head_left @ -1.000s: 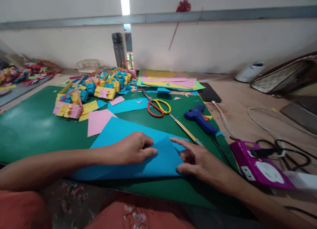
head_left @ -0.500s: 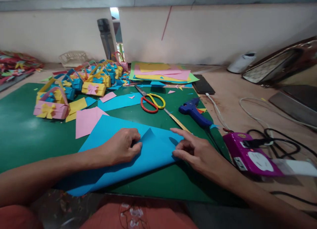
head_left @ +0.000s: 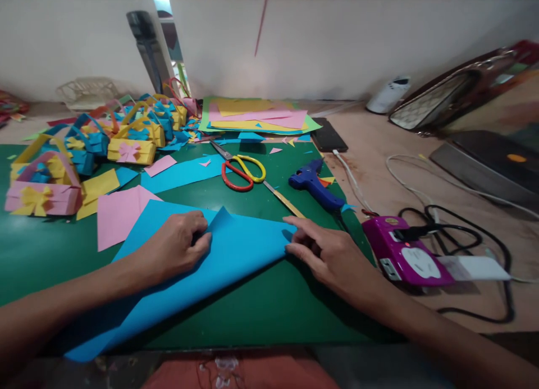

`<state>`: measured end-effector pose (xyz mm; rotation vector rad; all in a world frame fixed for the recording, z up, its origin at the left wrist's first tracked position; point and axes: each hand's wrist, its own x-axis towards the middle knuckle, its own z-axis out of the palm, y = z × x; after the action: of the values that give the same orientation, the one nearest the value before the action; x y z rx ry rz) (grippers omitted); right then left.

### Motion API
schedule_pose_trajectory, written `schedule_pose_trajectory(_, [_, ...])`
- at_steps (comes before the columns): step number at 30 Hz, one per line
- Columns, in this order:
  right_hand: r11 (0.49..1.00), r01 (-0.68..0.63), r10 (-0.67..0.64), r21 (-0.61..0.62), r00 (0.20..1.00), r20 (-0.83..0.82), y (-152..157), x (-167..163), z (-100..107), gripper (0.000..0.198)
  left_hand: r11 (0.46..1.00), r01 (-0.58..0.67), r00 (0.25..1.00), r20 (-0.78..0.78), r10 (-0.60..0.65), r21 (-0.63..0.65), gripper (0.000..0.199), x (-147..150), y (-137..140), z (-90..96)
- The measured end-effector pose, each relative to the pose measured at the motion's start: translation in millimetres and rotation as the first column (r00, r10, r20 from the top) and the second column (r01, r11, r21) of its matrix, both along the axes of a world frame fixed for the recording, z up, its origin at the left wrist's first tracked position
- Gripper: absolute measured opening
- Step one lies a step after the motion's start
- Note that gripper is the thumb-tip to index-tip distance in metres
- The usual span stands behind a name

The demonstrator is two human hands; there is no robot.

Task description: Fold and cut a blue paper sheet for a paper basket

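A large sheet of blue paper [head_left: 242, 243] lies folded over on the green table mat, its rounded fold facing me and a small pointed flap standing up at its top edge. My left hand [head_left: 181, 240] is closed, fingers curled, and bears on the paper left of that flap; its fingertips are partly hidden. At the sheet's narrow right end, my right hand [head_left: 320, 246] has its thumb on the fold and its forefinger along the upper corner, with the paper between them. Beyond the sheet lie scissors [head_left: 242, 173] with one red and one yellow handle.
A cutter-like blade [head_left: 284, 199] and a blue glue gun [head_left: 318, 184] lie right of the scissors. Small paper baskets [head_left: 44, 192] stand at left. Coloured sheets [head_left: 256, 117] are stacked behind, beside a phone [head_left: 328, 135]. A purple power strip [head_left: 406, 251] with cables sits at right.
The view has shifted, so most things appear further left. My right thumb and fingers have closed in around the paper's right corner. My left hand keeps its place on the sheet.
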<state>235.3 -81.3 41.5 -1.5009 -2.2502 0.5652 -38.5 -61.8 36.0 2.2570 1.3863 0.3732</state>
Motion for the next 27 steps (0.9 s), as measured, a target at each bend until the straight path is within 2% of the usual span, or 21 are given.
schedule_pose_trajectory(7, [0.994,-0.066,0.065,0.082,0.998,0.017,-2,2,-3,0.033,0.999,-0.043,0.999,-0.033,0.043,0.007,0.028,-15,0,0.9])
schedule_pose_trajectory(13, [0.985,-0.060,0.050,-0.164,0.997,-0.062,-2,-1,8,0.037,0.992,0.006,1.000,-0.021,-0.008,-0.127,0.032,-23,-8,1.1])
schedule_pose_trajectory(16, [0.974,-0.080,0.065,-0.213,0.995,-0.076,-2,-1,10,0.039,0.993,0.053,0.999,-0.003,-0.053,-0.108,0.031,-24,-13,4.5])
schedule_pose_trajectory(18, [0.976,-0.093,0.078,-0.198,0.994,-0.079,-3,0,9,0.041,0.995,0.076,0.997,0.009,-0.075,-0.059,0.029,-25,-14,6.7])
schedule_pose_trajectory(23, [0.990,-0.122,0.120,-0.072,0.992,-0.028,-2,2,2,0.045,0.995,0.084,0.996,0.033,-0.086,0.062,0.025,-31,-14,6.2])
schedule_pose_trajectory(27, [0.985,-0.169,0.169,0.030,0.986,0.016,-2,2,-1,0.035,0.994,0.061,0.998,-0.006,-0.060,0.096,0.024,-36,-13,2.2])
